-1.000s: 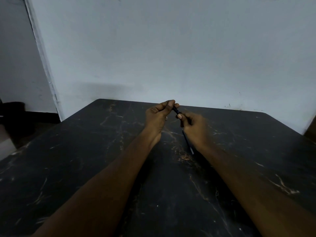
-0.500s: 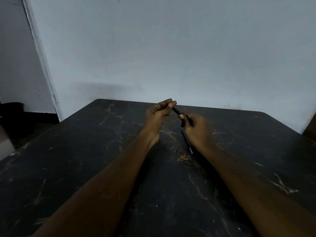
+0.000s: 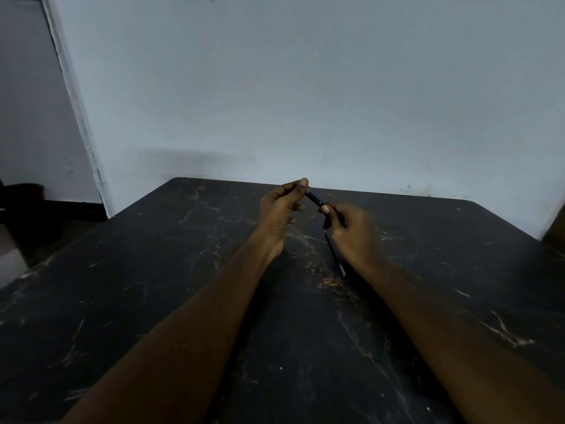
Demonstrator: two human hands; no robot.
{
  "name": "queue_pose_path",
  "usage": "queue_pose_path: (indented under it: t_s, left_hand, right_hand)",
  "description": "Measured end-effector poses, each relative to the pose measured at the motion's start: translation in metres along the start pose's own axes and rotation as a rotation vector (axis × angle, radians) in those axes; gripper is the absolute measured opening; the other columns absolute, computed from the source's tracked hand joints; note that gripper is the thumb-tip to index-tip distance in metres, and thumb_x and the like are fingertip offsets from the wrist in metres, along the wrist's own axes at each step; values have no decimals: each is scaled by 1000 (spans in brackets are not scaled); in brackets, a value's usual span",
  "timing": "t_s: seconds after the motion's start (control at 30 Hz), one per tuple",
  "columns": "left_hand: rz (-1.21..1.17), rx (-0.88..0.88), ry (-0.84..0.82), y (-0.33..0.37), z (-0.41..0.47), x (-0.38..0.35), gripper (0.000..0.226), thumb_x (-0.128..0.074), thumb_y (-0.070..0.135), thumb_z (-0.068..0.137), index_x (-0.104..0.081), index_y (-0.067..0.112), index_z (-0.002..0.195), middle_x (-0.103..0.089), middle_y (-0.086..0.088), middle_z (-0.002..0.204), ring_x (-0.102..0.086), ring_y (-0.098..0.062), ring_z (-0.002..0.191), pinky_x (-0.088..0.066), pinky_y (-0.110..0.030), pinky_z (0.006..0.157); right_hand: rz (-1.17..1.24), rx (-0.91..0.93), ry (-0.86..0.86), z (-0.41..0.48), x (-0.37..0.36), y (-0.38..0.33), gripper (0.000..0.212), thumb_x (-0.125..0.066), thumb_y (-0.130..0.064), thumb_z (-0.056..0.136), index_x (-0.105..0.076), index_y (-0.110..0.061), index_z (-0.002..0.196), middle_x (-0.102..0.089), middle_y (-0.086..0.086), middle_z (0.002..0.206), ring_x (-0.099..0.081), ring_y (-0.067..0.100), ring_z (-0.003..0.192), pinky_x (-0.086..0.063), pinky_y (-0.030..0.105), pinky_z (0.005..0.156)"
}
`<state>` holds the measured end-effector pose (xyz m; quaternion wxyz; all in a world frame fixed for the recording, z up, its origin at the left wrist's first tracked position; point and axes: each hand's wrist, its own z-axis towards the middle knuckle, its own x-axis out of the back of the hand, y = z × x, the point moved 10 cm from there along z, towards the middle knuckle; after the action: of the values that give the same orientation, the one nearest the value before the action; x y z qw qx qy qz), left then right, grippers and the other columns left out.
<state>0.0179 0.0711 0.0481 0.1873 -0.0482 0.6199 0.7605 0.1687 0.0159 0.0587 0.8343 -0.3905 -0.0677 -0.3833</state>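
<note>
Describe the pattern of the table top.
The table top is black with pale tan veins, like marble; head view.

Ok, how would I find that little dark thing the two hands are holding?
Look at the black marbled table under the pale wall. Near its far edge the left hand and right hand meet, and the dark pen piece spans the gap between them, up in the air. It is thicker and higher up than the thin blue stick slanting under the right hand.
</note>
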Motion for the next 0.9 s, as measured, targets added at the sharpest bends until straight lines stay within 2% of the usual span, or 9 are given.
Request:
queue_pose_path:
  t_s: [0.07, 0.13, 0.27, 0.4, 0.53, 0.7, 0.9]
  left_hand:
    - [-23, 7, -36, 1, -1, -3, 12, -69, 30, 87, -76, 22, 94, -75, 4, 105, -57, -13, 81, -34, -28, 60]
    - [-16, -4, -63, 3, -1, -5, 12, -67, 27, 88, -76, 24, 95, -75, 6, 107, -57, -13, 84, -34, -28, 60]
    - [26, -22, -30, 1, -1, -1, 9, -71, 29, 86, -77, 24, 92, -76, 8, 97, -57, -10, 76, -36, -28, 62]
    - [35, -24, 28, -3, 1, 5, 12, -75, 34, 83, -75, 22, 87, -70, 5, 87, -54, -12, 74, -38, -27, 60]
    - [21, -10, 11, -3, 2, 3, 11, -74, 36, 83, -75, 25, 83, -73, 7, 90, -60, -11, 73, -37, -28, 59]
    - [-25, 5, -95, -1, 1, -7, 10, -68, 30, 88, -78, 26, 90, -75, 6, 109, -62, -13, 81, -34, -26, 57]
    - [39, -22, 3, -4, 3, 3, 11, -73, 33, 85, -76, 23, 85, -74, 7, 88, -60, -7, 68, -38, -26, 57]
  right_hand:
    - [-8, -20, -4, 0, 1, 3, 33, -51, -32, 98, -65, -15, 73, -54, -3, 57, -45, 13, 49, -37, 34, 51]
    - [-18, -25, -10, 0, 2, 4, 32, -52, -32, 99, -65, -16, 74, -52, -5, 56, -42, 8, 47, -34, 32, 50]
    - [-37, -12, -10, 0, 3, 0, 31, -53, -32, 99, -67, -13, 78, -56, -2, 59, -43, 7, 47, -32, 31, 49]
    - [-45, 6, -8, 0, 3, -3, 33, -53, -31, 98, -65, -13, 74, -58, 2, 58, -48, 15, 49, -36, 33, 50]
    - [-46, 3, -10, 0, 4, -3, 32, -53, -30, 99, -66, -13, 74, -55, -2, 57, -45, 12, 48, -35, 33, 49]
    - [-42, -34, -25, -1, 4, -1, 31, -52, -30, 99, -68, -12, 79, -56, -1, 59, -43, 11, 49, -34, 32, 50]
    - [-37, -22, -29, -1, 4, -6, 34, -53, -30, 99, -65, -12, 73, -51, -3, 55, -42, 12, 48, -33, 32, 51]
